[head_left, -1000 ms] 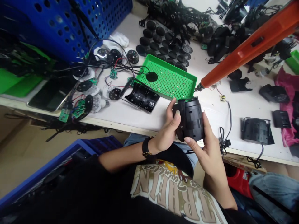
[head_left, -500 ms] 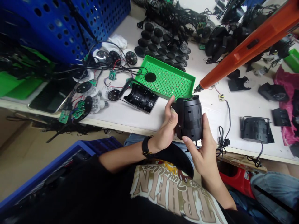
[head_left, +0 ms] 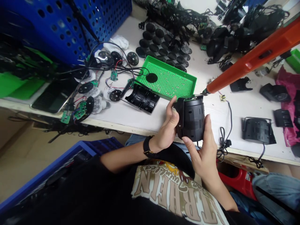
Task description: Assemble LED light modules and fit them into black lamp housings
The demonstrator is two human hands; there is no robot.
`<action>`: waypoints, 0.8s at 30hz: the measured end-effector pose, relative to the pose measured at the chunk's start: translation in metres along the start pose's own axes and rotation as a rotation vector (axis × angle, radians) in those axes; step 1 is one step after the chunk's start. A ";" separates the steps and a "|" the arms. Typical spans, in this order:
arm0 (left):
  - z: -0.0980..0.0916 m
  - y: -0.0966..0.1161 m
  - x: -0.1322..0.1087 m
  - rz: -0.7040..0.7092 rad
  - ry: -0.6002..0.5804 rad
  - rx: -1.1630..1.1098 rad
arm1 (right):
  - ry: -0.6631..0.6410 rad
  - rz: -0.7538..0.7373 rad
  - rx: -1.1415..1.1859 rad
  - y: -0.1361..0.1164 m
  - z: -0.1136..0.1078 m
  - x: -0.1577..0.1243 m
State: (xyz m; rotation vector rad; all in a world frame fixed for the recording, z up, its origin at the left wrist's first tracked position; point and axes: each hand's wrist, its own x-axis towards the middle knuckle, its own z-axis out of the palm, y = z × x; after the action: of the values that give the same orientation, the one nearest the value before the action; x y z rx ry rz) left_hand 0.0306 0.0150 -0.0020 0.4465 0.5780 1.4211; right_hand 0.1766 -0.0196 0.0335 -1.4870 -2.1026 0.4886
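Note:
Between both hands I hold a black plastic lamp housing [head_left: 193,118] above the table's front edge. My left hand [head_left: 167,131], with a watch strap at the wrist, grips its left side. My right hand [head_left: 203,150] supports the right side and lower end, thumb at the bottom. An orange electric screwdriver [head_left: 248,64] hangs in from the upper right, its tip close to the housing's top; whether it touches I cannot tell. Just behind the housing lies a green perforated tray [head_left: 184,87] with small screws and a black disc [head_left: 152,77]. An open black housing half [head_left: 142,98] sits to the left.
Left on the table are wired circuit boards [head_left: 79,109], clear lamp parts and a phone [head_left: 50,97]. Black discs stand in rows [head_left: 159,47] behind the tray. A blue crate [head_left: 77,28] bounds the back left. Another housing [head_left: 257,129] and a pink bag [head_left: 286,109] lie right.
The screwdriver's tip has shifted slightly to the right along the top of the housing. Both hands keep the same grip on the housing.

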 end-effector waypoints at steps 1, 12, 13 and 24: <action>0.000 0.000 0.000 -0.002 -0.001 -0.002 | 0.001 -0.002 -0.001 0.000 0.000 0.000; 0.006 0.006 0.000 -0.031 0.042 0.133 | -0.074 -0.023 -0.041 0.000 0.004 0.003; 0.008 0.007 0.001 -0.033 0.058 0.140 | -0.060 -0.038 -0.058 -0.002 0.007 0.004; 0.010 0.026 0.012 -0.105 0.186 0.070 | 0.005 -0.050 0.184 0.003 0.006 0.014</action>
State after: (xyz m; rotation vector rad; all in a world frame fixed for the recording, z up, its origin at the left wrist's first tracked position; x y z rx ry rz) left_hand 0.0175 0.0300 0.0204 0.3359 0.7924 1.3534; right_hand 0.1717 -0.0058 0.0301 -1.3266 -2.0262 0.6401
